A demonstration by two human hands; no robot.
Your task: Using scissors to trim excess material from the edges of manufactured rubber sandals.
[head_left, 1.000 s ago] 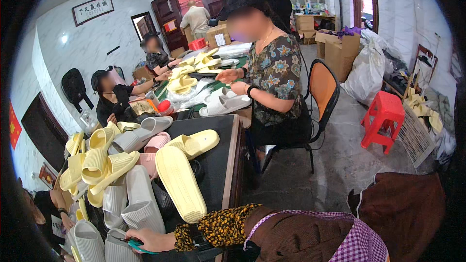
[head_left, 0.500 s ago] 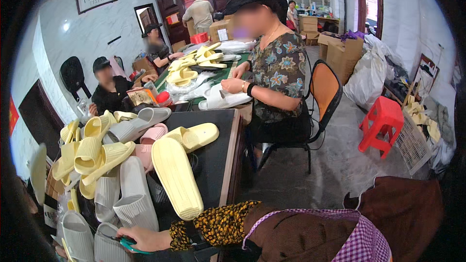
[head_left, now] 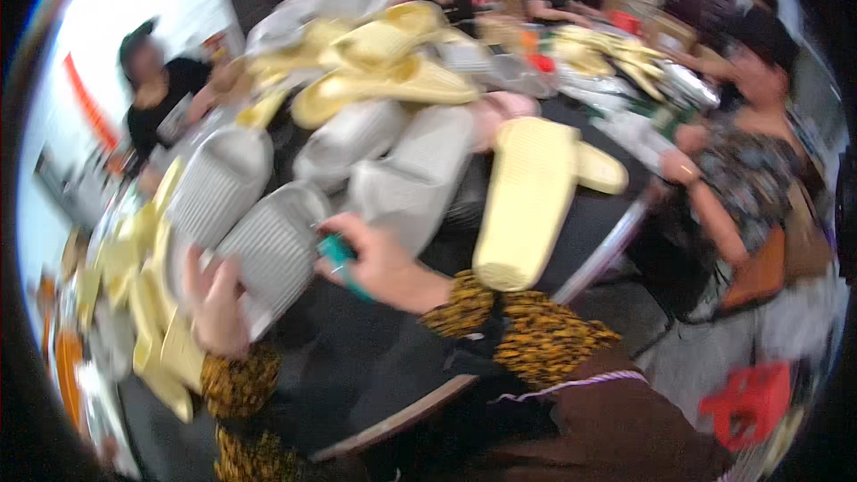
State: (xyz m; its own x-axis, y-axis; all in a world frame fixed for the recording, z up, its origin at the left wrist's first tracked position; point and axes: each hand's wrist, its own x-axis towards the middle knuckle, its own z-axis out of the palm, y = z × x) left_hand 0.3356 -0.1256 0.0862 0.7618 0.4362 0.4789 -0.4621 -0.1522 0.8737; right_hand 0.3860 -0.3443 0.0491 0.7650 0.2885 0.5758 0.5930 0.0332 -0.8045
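Note:
My right hand (head_left: 388,268) is closed round teal-handled scissors (head_left: 339,257); motion smears their blades. Just beyond their tip lies a grey ribbed slipper (head_left: 278,245), strap side up. Another grey slipper (head_left: 223,180) lies to its left. My left hand (head_left: 219,314) is at the near ends of these two slippers, its fingers blurred but apart; whether it touches them I cannot tell. Right of my right hand a yellow slipper (head_left: 528,201) lies sole up. Further grey slippers (head_left: 406,180) and a pink slipper (head_left: 502,116) lie beyond.
Yellow slippers (head_left: 384,89) are heaped on the dark table (head_left: 375,353), with more yellow ones (head_left: 152,330) at its left side. Co-workers sit round it: one person (head_left: 170,89) at the left, another (head_left: 759,143) at the right. A red stool (head_left: 745,406) stands at the lower right.
My view has swung left and down, so the table fills more of it. My left hand has come into view beside the grey slippers. The scissors are still in my right hand.

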